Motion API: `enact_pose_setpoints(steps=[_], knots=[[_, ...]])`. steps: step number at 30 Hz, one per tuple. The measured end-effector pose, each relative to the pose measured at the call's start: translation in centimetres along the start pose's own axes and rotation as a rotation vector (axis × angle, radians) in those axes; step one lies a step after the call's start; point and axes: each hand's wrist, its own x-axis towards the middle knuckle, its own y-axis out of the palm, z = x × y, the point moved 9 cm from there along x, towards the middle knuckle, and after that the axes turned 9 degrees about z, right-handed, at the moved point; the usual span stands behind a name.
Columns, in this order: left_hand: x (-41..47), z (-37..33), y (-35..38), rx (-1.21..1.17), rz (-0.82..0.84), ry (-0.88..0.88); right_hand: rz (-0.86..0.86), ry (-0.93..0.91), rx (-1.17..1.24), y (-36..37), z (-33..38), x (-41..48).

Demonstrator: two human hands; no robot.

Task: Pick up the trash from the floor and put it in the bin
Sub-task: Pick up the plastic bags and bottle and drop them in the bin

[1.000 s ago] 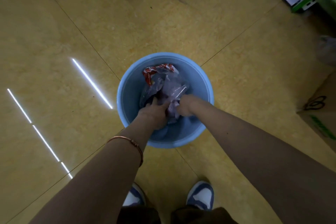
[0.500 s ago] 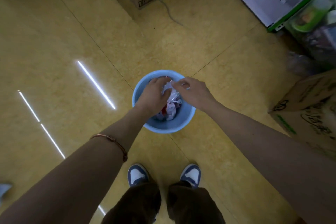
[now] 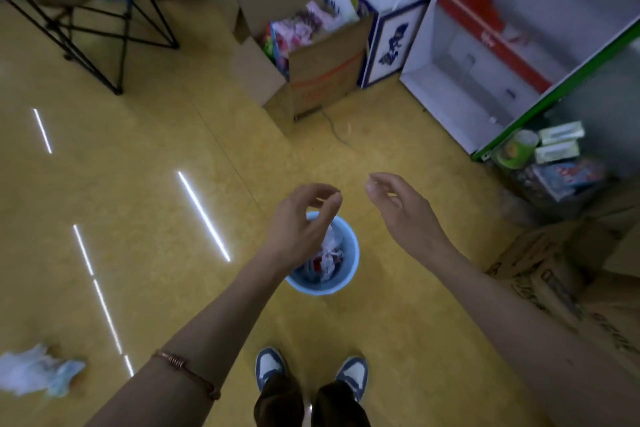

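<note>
Fingers (image 3: 330,202) of the left hand (image 3: 301,218) hang loosely curled above the blue bin (image 3: 323,288), holding nothing, and the right hand (image 3: 407,210) is likewise relaxed and empty, just right of the bin. Crumpled white and red trash (image 3: 329,253) sits inside the bin, below the left fingers, while another pale crumpled piece (image 3: 34,371), perhaps tissue or plastic, lies on the floor (image 3: 138,218) well apart at lower left, beside the left forearm
</note>
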Motion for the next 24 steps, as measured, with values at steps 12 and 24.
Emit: enact_pose_setpoints(steps=[12, 24], knots=[[-5.2, -19.6, -10.7, 0.072, -0.199, 0.294, -0.018, -0.369, -0.098, -6.3, 20.3, -7.4], [-14.8, -23.3, -20.6, 0.160, -0.483, 0.243, 0.110, -0.635, -0.105, -1.4, 33.8, -12.9]])
